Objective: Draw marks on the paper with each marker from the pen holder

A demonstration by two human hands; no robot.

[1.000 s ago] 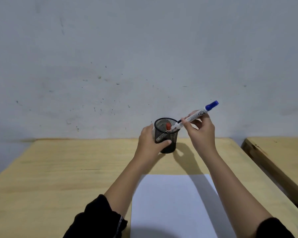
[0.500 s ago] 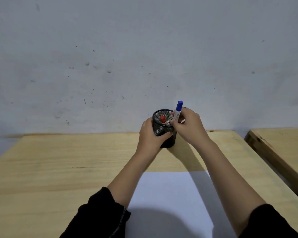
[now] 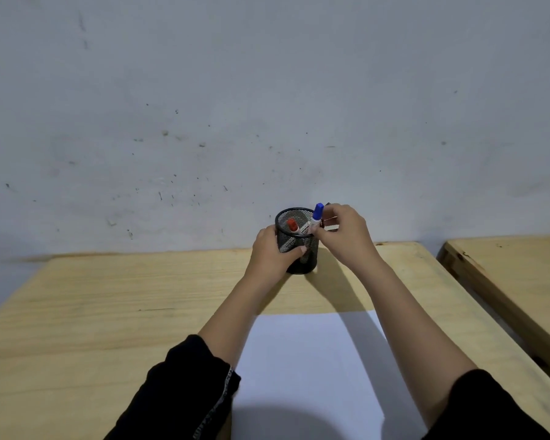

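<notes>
Where right hand point(image 3: 343, 236) hides holder point(image 3: 296, 246), wall point(image 3: 267, 106)

- Left hand point(image 3: 272, 252) wraps the black mesh pen holder point(image 3: 297, 246) on the wooden table point(image 3: 108, 312)
- Right hand point(image 3: 343, 235) pinches the blue-capped marker point(image 3: 315, 219) standing in it beside a red-capped marker point(image 3: 292, 225)
- White paper point(image 3: 308, 369) lies nearer, between the forearms

Desk point(image 3: 108, 312): pale wood, against the wall;
Wall point(image 3: 267, 90): grey-white, speckled;
Second desk point(image 3: 521, 265): just beside right edge
</notes>
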